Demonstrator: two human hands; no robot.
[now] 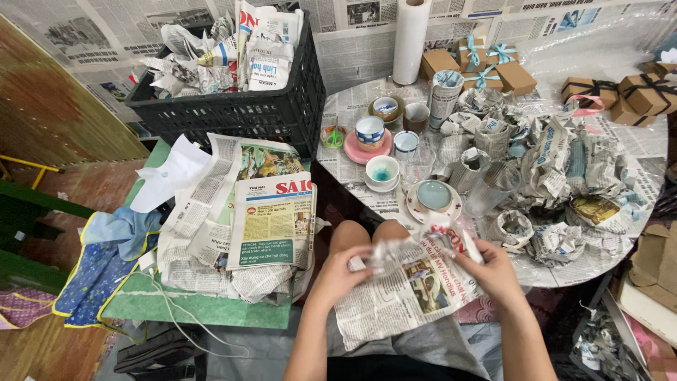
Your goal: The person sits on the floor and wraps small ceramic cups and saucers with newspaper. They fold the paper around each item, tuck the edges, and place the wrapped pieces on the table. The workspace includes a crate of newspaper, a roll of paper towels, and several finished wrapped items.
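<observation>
1. While you sit with a newspaper sheet point(405, 289) spread over your knees, your left hand point(337, 276) and right hand point(492, 271) both pinch its far edge, folding it around a small pale item point(381, 255) that is blurred; you cannot tell what it is.
2. Done, by the look of it: many newspaper-wrapped bundles point(564, 166) are heaped on the right half of the round table point(635, 233), and more fill the black crate point(233, 106) at far left.
3. Left, by the look of it: bare cups and saucers point(381, 152) and clear glasses point(493, 187) stand unwrapped on the table's near-left part.
4. Stock: a stack of newspapers point(247, 226) lies just left of your knees; small brown gift boxes point(486, 67) sit at the far side.
5. Edges: the table rim curves just beyond your hands, with a teal cup on a saucer point(434, 197) near it.
6. Room: your lap is the only open working space; the table is crowded.
</observation>
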